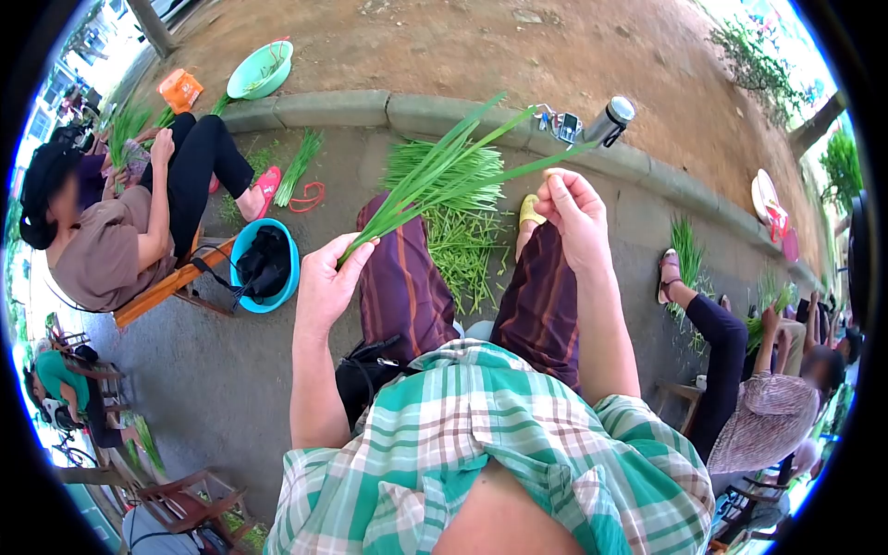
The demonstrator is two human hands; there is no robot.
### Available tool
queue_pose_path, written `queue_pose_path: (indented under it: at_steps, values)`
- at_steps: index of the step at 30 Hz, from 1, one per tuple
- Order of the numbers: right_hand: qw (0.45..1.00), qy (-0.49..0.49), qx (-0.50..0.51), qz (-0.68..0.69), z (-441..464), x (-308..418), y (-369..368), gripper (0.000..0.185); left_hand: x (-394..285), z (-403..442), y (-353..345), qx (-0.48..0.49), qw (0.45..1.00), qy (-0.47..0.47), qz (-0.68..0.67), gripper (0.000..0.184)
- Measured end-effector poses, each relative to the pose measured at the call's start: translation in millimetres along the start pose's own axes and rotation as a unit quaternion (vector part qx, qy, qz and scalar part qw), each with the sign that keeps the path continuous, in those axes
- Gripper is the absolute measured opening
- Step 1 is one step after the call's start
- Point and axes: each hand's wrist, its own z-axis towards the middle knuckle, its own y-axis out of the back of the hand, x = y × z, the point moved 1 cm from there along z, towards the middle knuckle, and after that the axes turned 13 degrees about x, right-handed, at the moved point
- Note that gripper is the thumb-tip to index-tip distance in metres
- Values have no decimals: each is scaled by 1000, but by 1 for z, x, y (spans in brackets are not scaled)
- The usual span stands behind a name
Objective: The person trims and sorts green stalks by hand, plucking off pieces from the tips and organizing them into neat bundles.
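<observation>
My left hand is closed around the lower ends of a small bunch of garlic chives, whose long flat leaves fan up and to the right. One leaf reaches close to my right hand. That hand is raised above my right knee, thumb and fingertips pinched together; whatever is between them is too small to make out. On the ground beyond my knees lies a pile of long garlic chives. Nearer, between my legs, short cut green pieces are scattered in a heap.
A stone curb runs across ahead, bearing a steel flask and keys with a phone. To the left are a blue basin holding a black bag, a seated person, and a green basin. Another person sits right.
</observation>
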Motion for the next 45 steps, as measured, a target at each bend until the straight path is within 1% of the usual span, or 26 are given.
queue_pose_path:
  at_steps: [1,4,8,12,14,18,20,21,24,25,28,30,31,33,34,35,37,38,41,45]
  values:
    - [1000,-1,-4,0,-1,1,-4,17,0,-1,0,9,1000,-1,13,19]
    - [998,6,30,52,-1,4,-15,21,1,-3,-3,27,999,-12,36,19]
    - [998,-17,31,55,-1,6,-22,23,3,-5,-4,45,998,-32,40,20]
    - [996,-26,51,67,-3,9,-27,25,3,-7,-5,65,997,-19,24,20]
    - [996,-27,56,68,-4,9,-27,25,0,-8,-5,76,996,-2,37,20]
    - [996,-25,55,66,-6,12,-27,25,2,-8,-5,79,996,-5,42,20]
    - [998,1,4,64,-3,7,-19,25,5,-8,-6,61,996,-39,54,20]
    - [997,1,-37,61,0,5,-14,25,7,-8,-6,59,996,-37,54,20]
    - [992,38,-103,61,1,11,0,23,8,-8,-4,37,994,-57,90,18]
    - [991,52,-107,62,1,14,3,22,7,-8,-3,27,991,-63,111,18]
    - [993,67,-87,41,-1,22,4,22,0,-9,-3,5,985,-78,156,16]
    - [1000,26,-17,0,-4,26,-3,23,-4,-9,-4,-5,980,-90,180,16]
    - [1000,26,-18,0,-5,27,-6,23,-6,-9,-5,-13,974,-101,202,15]
    - [997,-43,39,-42,-6,26,-15,25,-11,-10,-5,-20,968,-111,224,15]
    - [997,-55,54,-27,-6,26,-22,28,-14,-10,-5,-18,964,-109,243,16]
    - [997,-56,54,-26,-6,26,-25,28,-17,-10,-5,-16,959,-107,262,17]
    - [994,-56,95,-25,-6,24,-30,28,-19,-10,-4,-18,955,-113,274,17]
    - [992,-41,108,-40,-6,22,-30,28,-20,-10,-4,-19,951,-122,284,18]
    - [990,-39,116,-70,-6,22,-30,27,-17,-9,-3,-30,944,-131,300,17]
    - [993,-62,91,-52,-7,25,-34,25,-16,-9,-5,-31,943,-125,307,17]
